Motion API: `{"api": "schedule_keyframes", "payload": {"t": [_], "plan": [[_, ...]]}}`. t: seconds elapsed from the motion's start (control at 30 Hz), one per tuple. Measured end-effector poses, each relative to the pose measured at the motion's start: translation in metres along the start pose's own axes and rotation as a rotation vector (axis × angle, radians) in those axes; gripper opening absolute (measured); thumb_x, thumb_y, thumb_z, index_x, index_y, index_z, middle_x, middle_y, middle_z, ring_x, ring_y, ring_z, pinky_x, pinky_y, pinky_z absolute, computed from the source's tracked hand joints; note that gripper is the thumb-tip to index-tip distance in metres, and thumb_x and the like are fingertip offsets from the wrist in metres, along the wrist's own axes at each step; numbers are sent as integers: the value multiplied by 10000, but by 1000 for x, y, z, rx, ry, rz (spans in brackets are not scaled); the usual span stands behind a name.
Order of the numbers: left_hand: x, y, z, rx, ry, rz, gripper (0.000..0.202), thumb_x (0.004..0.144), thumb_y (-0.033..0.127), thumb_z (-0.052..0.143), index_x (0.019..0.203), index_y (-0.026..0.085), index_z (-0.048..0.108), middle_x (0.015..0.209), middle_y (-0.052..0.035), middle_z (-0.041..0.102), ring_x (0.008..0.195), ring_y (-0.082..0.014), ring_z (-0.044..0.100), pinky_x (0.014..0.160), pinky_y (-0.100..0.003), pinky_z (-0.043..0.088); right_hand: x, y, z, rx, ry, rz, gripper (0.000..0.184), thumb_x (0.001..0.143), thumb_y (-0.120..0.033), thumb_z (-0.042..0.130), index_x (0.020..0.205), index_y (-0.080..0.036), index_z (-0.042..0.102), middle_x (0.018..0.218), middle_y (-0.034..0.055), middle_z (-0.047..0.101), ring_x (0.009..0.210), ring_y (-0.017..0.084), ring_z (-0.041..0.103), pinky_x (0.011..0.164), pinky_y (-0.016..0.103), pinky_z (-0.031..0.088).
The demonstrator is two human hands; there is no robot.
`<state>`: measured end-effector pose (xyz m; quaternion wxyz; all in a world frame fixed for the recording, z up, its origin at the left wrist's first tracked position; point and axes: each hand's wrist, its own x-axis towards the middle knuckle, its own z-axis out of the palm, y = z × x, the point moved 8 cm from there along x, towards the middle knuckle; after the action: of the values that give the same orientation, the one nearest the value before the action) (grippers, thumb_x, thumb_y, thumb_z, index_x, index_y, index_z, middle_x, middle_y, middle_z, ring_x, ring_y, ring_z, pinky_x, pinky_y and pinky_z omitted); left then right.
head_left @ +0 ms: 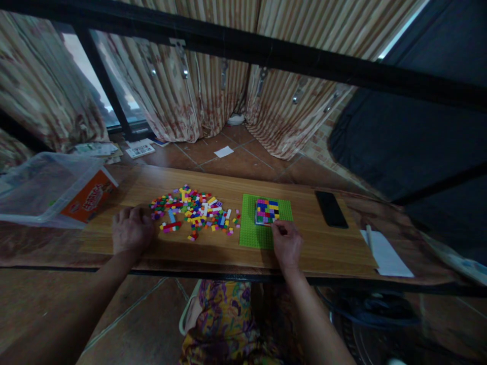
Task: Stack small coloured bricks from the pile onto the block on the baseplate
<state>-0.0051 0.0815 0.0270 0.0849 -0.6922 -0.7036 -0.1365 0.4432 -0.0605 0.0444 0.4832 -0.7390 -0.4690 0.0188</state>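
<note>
A green studded baseplate (249, 234) lies on the wooden board, bearing a low block (267, 210) built of many-coloured toy bricks. At this block's near right corner, my right hand (288, 244) is closed in a pinch; whatever its fingertips hold is too small to make out. My left hand (131, 231) rests palm down on the board with its fingers a little apart and nothing visible in it. Just right of that hand spreads a heap of loose toy bricks (198, 210) in many colours, reaching almost to the baseplate.
A clear plastic box (49, 177) with an orange label stands at the far left. On the wooden board (224, 256), a black phone (331, 209) lies right of the baseplate. White paper (390, 256) with a pen lies beyond it. A dark metal bar (243, 43) crosses above.
</note>
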Motion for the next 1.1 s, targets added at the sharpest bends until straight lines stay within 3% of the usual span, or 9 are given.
{"api": "schedule_keyframes", "payload": {"t": [0.3,0.57,1.1], "plan": [[0,0,1,-14,2,-8,483,883,302,349,1152,26,641,1168,-235,629,1132,-352,531,999,-490,415,-2,0,-2,17,-22,-54,245,855,-372,584,792,-174,715,786,75,718,696,191,652,669,299,512],[-1,-2,0,-43,8,-27,461,878,308,368,1134,40,641,1171,-235,621,1120,-343,532,997,-493,409,0,6,-3,47,-22,22,291,857,-410,575,866,-163,729,836,97,753,747,213,692,713,322,539],[-1,0,1,-25,-15,5,495,871,288,355,1190,8,611,1175,-245,626,1152,-341,519,1010,-475,385,1,-4,-2,-44,-71,-126,256,899,-329,530,839,-184,732,829,84,720,773,193,661,729,314,516]]}}
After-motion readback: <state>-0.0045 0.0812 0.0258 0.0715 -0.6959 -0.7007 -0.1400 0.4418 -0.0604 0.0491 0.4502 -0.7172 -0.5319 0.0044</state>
